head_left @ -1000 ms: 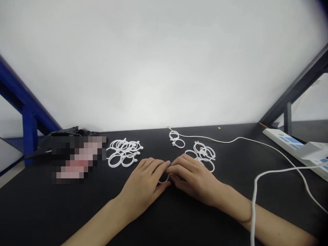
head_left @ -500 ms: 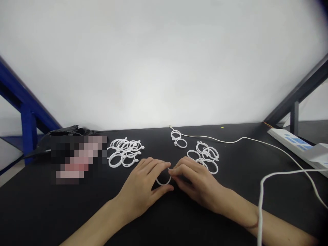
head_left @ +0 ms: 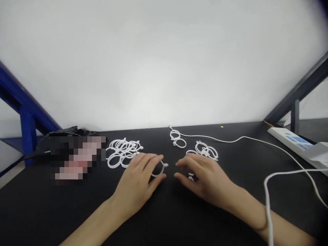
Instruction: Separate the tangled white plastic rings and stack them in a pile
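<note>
My left hand (head_left: pixel 138 177) is curled around a white plastic curtain ring (head_left: pixel 165 165), whose small eyelet end points right. Thumb and fingers grip the ring at its edges, and part of it is hidden by the hand. To the right, my right hand (head_left: pixel 208 179) hovers with thumb and fingers apart and nothing between them. Small white pieces (head_left: pixel 191 177) lie under its palm, partly covered. Beyond my right hand is a loose group of white rings (head_left: pixel 210 148). A larger pile of white rings (head_left: pixel 127 146) lies past my left hand.
Two rings (head_left: pixel 180 142) lie near the back of the black table (head_left: pixel 153 218), by a white cable (head_left: pixel 225 141). A white power strip (head_left: pixel 289 138) sits at the right. Black plastic (head_left: pixel 46 143) and a blurred patch are at the left. Another cable arches over my right forearm.
My right hand has let go of the ring and moved right, its fingers opening. My left hand has shifted slightly left and up with the ring, whose eyelet end now shows.
</note>
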Demonstrator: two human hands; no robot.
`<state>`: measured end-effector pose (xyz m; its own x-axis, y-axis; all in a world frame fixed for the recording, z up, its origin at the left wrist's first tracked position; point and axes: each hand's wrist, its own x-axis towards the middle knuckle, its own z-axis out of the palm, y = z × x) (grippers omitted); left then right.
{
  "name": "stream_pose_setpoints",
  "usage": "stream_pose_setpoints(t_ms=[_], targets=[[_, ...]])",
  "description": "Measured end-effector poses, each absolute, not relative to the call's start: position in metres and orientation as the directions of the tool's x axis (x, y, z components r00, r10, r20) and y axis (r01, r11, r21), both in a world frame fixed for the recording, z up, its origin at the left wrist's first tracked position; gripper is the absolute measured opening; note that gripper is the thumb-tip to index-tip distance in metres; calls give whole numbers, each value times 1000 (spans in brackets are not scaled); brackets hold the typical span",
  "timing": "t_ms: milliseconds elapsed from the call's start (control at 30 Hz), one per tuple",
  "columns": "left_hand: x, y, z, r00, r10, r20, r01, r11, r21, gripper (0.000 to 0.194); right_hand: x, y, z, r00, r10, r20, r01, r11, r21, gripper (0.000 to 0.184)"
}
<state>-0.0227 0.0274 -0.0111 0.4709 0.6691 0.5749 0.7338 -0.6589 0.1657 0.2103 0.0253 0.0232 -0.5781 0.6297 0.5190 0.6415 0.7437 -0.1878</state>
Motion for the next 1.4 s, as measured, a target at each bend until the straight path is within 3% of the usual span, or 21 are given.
stream_pose_setpoints(t_ms=[100,200,300,467,633,800,933,1000,1200,1400], targets=[[-36,38,-11,375,749,546,875,-480,58,36,222,22,30,-553,779,295,792,602,-103,24],[-49,48,-11,310,806,505,934,-356,-4,38,224,19,29,-565,816,124,821,570,-10,23],[-55,53,-14,283,838,467,950,-313,-13,38,220,19,25,-593,800,95,803,595,-1,14],[-56,55,-18,283,851,442,950,-312,-9,39,215,22,20,-615,785,77,786,618,-20,14],[-54,50,-14,288,836,468,949,-315,-21,38,216,23,24,-630,764,139,764,642,-66,15],[-30,31,-13,360,737,572,909,-414,-39,38,216,22,22,-600,702,384,690,697,-195,8],[2,14,-19,427,694,580,814,-575,89,52,214,20,17,-487,701,521,604,701,-379,7],[14,11,-21,415,710,568,771,-606,195,57,211,18,15,-454,713,535,554,696,-458,6],[19,15,-16,417,777,471,678,-611,409,45,204,14,9,-371,766,525,487,642,-593,7],[3,21,-12,452,760,468,661,-637,396,46,204,20,6,-408,740,535,478,672,-566,20]])
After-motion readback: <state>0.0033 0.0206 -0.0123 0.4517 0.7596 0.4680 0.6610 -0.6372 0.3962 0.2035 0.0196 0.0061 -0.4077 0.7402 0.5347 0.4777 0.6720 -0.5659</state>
